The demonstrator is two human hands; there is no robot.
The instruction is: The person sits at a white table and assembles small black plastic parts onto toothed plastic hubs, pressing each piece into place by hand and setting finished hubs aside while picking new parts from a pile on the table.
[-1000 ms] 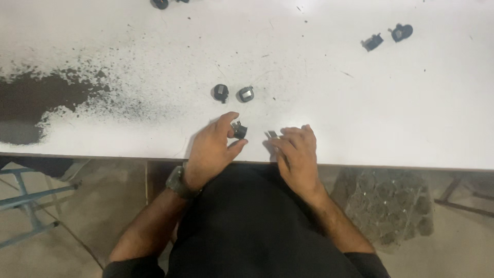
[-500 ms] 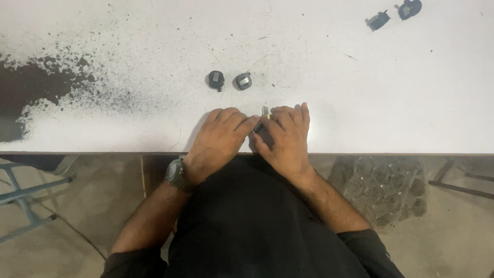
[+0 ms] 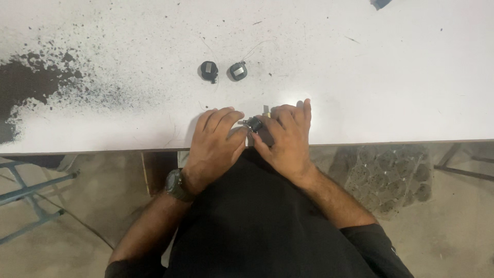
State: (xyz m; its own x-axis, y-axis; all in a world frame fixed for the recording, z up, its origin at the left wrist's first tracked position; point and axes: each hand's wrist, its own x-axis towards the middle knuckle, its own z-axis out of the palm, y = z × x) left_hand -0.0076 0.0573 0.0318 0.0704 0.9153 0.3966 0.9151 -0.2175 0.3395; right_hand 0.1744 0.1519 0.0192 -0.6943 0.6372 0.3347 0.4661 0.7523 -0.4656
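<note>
My left hand [image 3: 214, 143] and my right hand [image 3: 286, 136] meet at the near edge of a white table [image 3: 360, 82]. Between their fingertips sits a small dark part [image 3: 253, 123] with a bit of metal showing, pinched from both sides. A thin metal piece [image 3: 266, 109] pokes up beside my right fingers. A black watch [image 3: 177, 185] is on my left wrist. Most of the held part is hidden by my fingers.
Two small round black parts [image 3: 209, 70] [image 3: 237, 70] lie side by side further back on the table. Dark powder or worn paint [image 3: 31, 82] spreads over the table's left side. A dark object [image 3: 380, 3] shows at the top edge. Below the table lies a stone floor.
My hands came together: a second ago the left hand held the small part apart from the right, now both hands close on it at the table edge. The view has also shifted.
</note>
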